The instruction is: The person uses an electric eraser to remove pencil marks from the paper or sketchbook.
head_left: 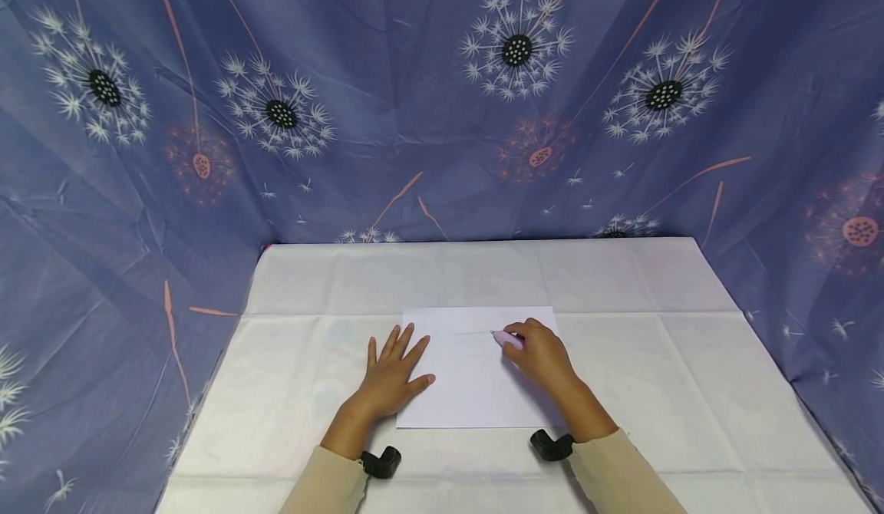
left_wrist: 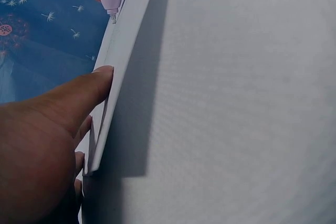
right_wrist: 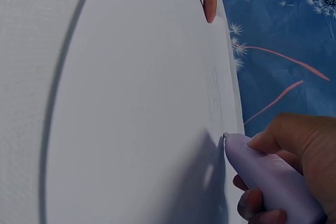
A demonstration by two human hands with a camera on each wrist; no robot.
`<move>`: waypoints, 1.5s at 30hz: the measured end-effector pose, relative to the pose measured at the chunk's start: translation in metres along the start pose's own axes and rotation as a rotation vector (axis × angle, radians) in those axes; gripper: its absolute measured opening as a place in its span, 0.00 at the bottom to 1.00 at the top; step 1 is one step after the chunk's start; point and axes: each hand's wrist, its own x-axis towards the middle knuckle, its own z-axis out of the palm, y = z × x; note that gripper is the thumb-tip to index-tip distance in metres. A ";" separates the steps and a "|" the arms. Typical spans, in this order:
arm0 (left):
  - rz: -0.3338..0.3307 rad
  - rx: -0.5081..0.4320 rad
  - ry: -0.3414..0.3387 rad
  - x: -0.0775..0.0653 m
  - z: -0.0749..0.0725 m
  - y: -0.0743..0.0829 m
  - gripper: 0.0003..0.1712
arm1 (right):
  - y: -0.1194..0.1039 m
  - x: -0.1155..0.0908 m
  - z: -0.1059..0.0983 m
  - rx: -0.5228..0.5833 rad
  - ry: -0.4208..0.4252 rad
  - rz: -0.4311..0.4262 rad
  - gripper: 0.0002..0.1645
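A white sheet of paper [head_left: 463, 391] lies on the table in front of me. My left hand [head_left: 388, 380] rests on its left edge with the fingers spread, and the left wrist view shows the thumb [left_wrist: 97, 85] along the paper's near edge. My right hand [head_left: 542, 353] grips a thick, lilac pen-shaped tool [right_wrist: 270, 177], thumb on its upper side and fingers curled beneath. Its small greyish tip [right_wrist: 226, 135] is right at the paper's surface, on the upper right part of the sheet. Thin, faint grey lines [right_wrist: 219, 95] run leftward from the tip.
A creased white cloth [head_left: 642, 376] covers the table. Blue fabric with dandelion prints [head_left: 414, 100] hangs behind and at both sides. Each wrist carries a black camera mount, left [head_left: 382, 462] and right [head_left: 551, 446], close above the table near the paper's lower corners.
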 end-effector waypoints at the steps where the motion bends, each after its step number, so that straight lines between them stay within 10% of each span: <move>1: -0.001 0.001 0.000 0.000 0.000 0.000 0.42 | 0.000 0.000 0.000 0.005 -0.001 -0.001 0.14; 45: -0.014 0.033 -0.021 0.001 -0.004 0.003 0.40 | -0.009 0.002 0.009 -0.008 0.013 -0.018 0.15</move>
